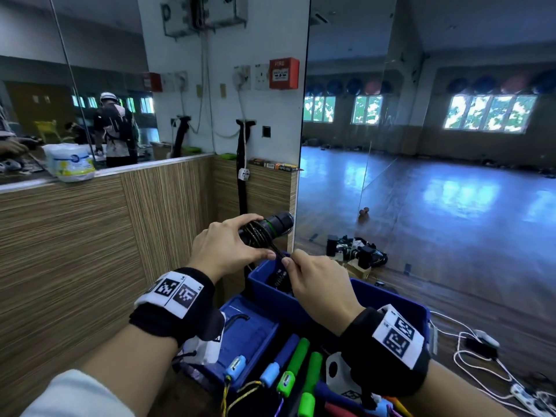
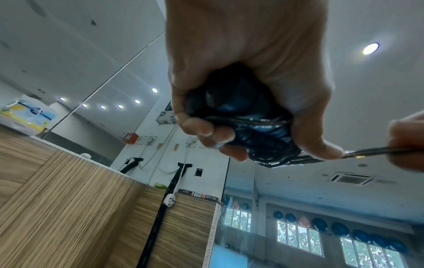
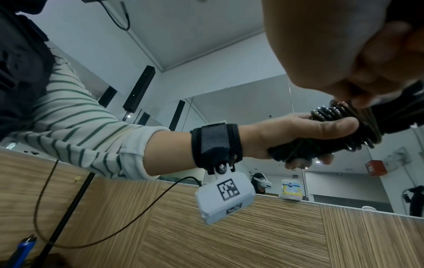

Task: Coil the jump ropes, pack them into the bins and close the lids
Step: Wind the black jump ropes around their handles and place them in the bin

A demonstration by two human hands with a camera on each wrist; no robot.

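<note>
My left hand [image 1: 231,245] grips a pair of black jump-rope handles [image 1: 275,224] held level above the bins, with the dark cord [image 1: 259,234] wound round them in several turns. My right hand [image 1: 310,275] pinches the loose end of that cord just right of the coil. The left wrist view shows the left hand [image 2: 231,116] curled round the handles [image 2: 229,101] and the cord [image 2: 371,150] running right to the right fingers. In the right wrist view, the coil [image 3: 344,127] sits under my left thumb. An open blue bin [image 1: 391,299] stands below the hands with something black inside.
A blue lid [image 1: 249,335] lies left of the bin. Green and blue rope handles [image 1: 294,362] lie in a bin nearest me. A wood-panelled wall [image 1: 90,251] stands to the left, a mirror to the right. White cables and a power strip [image 1: 523,392] trail on the floor at right.
</note>
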